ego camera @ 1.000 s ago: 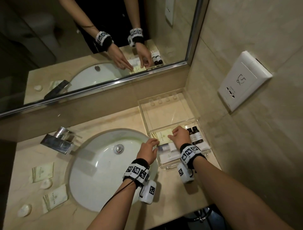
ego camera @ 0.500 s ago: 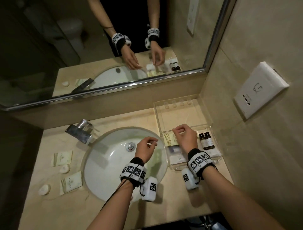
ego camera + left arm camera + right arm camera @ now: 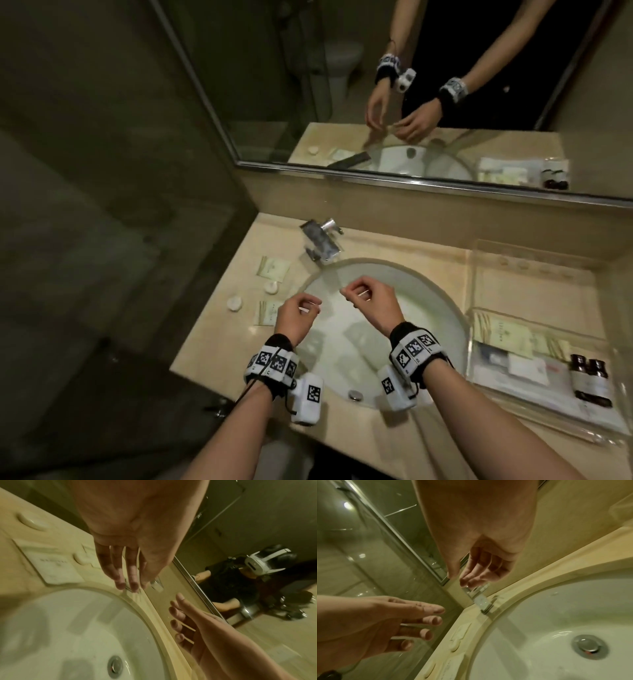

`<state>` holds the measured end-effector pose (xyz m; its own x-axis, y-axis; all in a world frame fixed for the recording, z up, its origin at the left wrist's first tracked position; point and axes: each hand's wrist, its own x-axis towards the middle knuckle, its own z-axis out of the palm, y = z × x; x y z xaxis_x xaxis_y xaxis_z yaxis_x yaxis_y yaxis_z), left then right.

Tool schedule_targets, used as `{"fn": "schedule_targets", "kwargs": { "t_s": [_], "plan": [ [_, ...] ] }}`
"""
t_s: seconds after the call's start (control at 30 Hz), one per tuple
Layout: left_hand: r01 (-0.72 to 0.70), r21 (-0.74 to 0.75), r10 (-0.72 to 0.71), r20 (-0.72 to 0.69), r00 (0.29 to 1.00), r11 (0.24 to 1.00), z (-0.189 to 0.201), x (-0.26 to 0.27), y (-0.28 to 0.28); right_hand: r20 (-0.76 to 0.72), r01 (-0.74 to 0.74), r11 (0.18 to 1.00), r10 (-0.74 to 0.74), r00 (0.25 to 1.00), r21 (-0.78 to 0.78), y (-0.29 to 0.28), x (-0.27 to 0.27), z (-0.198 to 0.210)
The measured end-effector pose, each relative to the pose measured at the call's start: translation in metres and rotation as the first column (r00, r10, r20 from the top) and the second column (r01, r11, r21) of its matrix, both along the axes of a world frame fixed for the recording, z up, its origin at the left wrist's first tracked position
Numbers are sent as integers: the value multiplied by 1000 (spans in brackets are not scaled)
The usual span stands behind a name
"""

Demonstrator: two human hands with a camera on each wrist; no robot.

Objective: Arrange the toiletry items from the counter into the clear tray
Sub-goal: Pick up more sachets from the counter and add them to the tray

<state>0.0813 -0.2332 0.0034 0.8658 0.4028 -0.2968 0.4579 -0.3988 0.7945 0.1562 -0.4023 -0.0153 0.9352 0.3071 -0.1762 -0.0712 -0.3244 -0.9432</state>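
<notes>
My left hand [image 3: 310,308] and right hand [image 3: 354,294] hover side by side over the sink basin [image 3: 428,308], fingers loosely curled and holding nothing. The wrist views show the left hand's fingers [image 3: 126,577] and the right hand's fingers [image 3: 471,574] relaxed and empty. The clear tray [image 3: 472,342] stands to the right of the basin, apart from both hands. It holds a pale packet [image 3: 503,334], flat white items and two dark bottles [image 3: 591,380]. On the counter left of the basin lie two pale packets [image 3: 274,269] [image 3: 269,313] and two round white soaps [image 3: 272,287] [image 3: 234,303].
A chrome faucet [image 3: 320,241] stands behind the basin, and the drain [image 3: 356,395] shows near its front. A mirror [image 3: 445,102] runs along the back wall. A glass partition [image 3: 137,171] closes off the left side, beyond the counter's edge.
Both hands have left the tray and moved left over the basin. The right hand let go of the pale packet, which stays in the tray. The view has swung left.
</notes>
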Motion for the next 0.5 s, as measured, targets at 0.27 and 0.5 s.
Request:
{"fn": "schedule_targets", "kwargs": {
  "t_s": [0.27,0.5],
  "plan": [
    [-130,25,131,-29,991,991,-29,0,118,-75,-187,974,179,981,-129,109,2,-27],
    [-62,39,66,-127,990,997,-59,34,203,-179,-269,908,221,959,-321,177,6,-70]
  ]
}}
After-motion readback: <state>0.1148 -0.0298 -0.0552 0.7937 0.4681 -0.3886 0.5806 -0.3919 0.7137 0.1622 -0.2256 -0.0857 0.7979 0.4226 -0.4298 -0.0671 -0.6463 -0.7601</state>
